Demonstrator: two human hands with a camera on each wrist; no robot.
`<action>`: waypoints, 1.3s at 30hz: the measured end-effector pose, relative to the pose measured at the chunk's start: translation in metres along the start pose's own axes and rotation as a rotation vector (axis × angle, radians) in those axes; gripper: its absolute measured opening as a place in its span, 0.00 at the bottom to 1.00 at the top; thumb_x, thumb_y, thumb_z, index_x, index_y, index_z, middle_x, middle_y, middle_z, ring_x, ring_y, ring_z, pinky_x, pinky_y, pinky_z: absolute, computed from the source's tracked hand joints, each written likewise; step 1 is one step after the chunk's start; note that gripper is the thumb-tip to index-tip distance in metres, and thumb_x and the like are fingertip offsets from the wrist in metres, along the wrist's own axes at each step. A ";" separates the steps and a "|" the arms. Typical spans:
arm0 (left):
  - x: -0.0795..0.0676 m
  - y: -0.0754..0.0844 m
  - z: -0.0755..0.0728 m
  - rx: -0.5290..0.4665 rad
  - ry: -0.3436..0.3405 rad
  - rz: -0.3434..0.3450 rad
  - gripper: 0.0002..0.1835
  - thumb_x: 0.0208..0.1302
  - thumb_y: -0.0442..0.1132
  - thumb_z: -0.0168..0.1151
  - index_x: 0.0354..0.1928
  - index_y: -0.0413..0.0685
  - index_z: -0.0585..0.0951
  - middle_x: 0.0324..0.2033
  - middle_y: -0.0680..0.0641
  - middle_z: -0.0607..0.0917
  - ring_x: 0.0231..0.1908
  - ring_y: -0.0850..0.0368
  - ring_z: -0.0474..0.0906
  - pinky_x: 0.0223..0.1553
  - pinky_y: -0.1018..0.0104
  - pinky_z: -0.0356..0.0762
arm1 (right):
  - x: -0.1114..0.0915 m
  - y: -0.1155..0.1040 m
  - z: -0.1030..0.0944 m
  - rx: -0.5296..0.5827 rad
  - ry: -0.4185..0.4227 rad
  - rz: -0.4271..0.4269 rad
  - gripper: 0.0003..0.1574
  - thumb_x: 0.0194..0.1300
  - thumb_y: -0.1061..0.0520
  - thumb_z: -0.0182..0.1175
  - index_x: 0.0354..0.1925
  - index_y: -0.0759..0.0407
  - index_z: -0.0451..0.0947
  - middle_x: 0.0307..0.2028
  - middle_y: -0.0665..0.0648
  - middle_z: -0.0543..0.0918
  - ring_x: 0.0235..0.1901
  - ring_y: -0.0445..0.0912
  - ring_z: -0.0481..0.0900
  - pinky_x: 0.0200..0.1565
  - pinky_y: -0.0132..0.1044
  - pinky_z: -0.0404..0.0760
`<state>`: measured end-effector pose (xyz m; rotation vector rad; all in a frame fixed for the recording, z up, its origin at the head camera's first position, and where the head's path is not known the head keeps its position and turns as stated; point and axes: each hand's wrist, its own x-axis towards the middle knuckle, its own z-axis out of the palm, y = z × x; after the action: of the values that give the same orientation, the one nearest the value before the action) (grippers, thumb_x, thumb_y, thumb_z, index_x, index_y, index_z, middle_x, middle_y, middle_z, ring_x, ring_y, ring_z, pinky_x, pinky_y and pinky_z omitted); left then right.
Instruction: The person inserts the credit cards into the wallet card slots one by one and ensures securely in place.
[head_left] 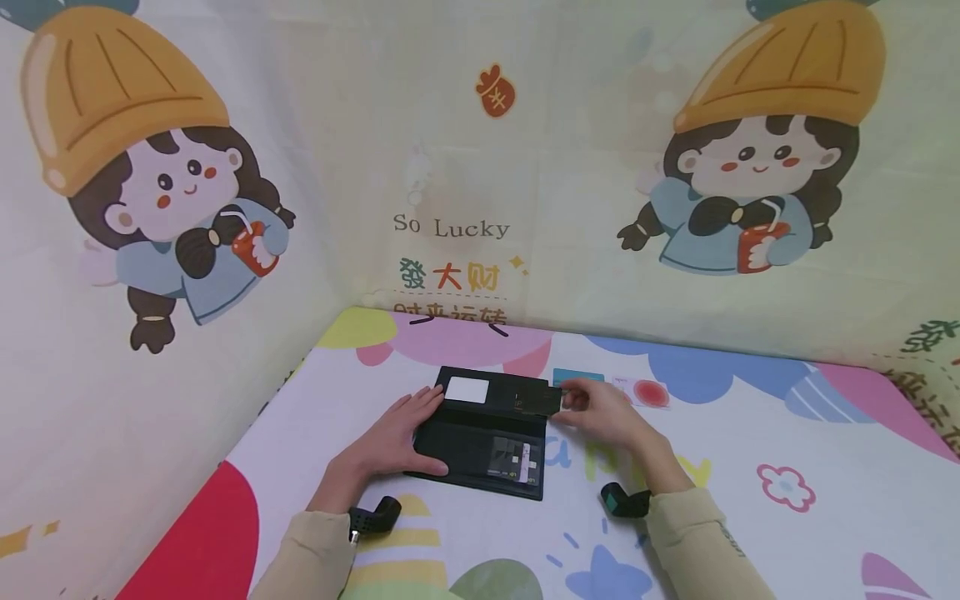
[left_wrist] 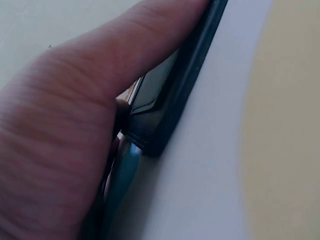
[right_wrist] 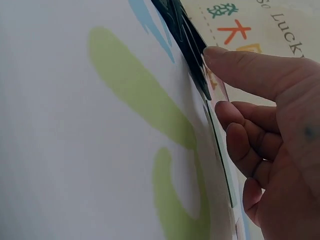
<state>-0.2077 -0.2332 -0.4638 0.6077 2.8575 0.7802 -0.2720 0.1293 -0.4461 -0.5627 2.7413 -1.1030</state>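
Note:
An unfolded black wallet [head_left: 465, 446] lies flat on the table. My left hand [head_left: 386, 437] rests on its left side, fingers spread at the upper half and thumb on the lower half. In the left wrist view the thumb [left_wrist: 145, 35] lies over the wallet's edge [left_wrist: 185, 85]. My right hand [head_left: 603, 412] pinches a black card [head_left: 553, 401] at the right end of the upper half; part of that card overlaps the wallet. Thumb and curled fingers show in the right wrist view [right_wrist: 250, 135]. A clear pocket [head_left: 513, 460] with printed contents sits in the lower half.
Behind the right hand lie a teal card [head_left: 577, 377] and a white card with a red circle [head_left: 651, 392]. Two dark strips [head_left: 498, 330] lie at the table's back edge, near the printed backdrop [head_left: 570, 208]. A colourful cloth [head_left: 750, 533] covers the table.

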 end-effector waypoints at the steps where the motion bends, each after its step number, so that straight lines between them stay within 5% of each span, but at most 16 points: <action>1: 0.000 0.000 0.000 0.002 -0.001 -0.001 0.65 0.44 0.72 0.72 0.79 0.46 0.58 0.78 0.49 0.55 0.78 0.50 0.42 0.76 0.47 0.39 | 0.000 0.000 0.000 -0.004 0.006 0.001 0.36 0.58 0.50 0.76 0.59 0.65 0.77 0.38 0.49 0.80 0.40 0.47 0.76 0.48 0.43 0.80; 18: -0.002 -0.002 -0.002 0.006 0.001 0.003 0.64 0.45 0.71 0.73 0.78 0.44 0.58 0.78 0.47 0.55 0.78 0.48 0.44 0.76 0.46 0.41 | 0.005 -0.005 0.004 0.050 0.018 -0.070 0.35 0.60 0.56 0.74 0.60 0.71 0.75 0.40 0.52 0.82 0.41 0.48 0.79 0.53 0.49 0.81; 39: 0.000 -0.001 -0.002 0.003 0.000 0.019 0.65 0.45 0.73 0.71 0.78 0.44 0.58 0.78 0.47 0.55 0.78 0.47 0.44 0.76 0.46 0.39 | 0.011 -0.020 0.014 0.016 0.020 -0.062 0.32 0.62 0.57 0.73 0.60 0.68 0.76 0.37 0.51 0.80 0.39 0.47 0.78 0.52 0.46 0.81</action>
<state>-0.2089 -0.2348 -0.4628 0.6357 2.8572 0.7783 -0.2725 0.1030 -0.4426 -0.6422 2.7467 -1.1489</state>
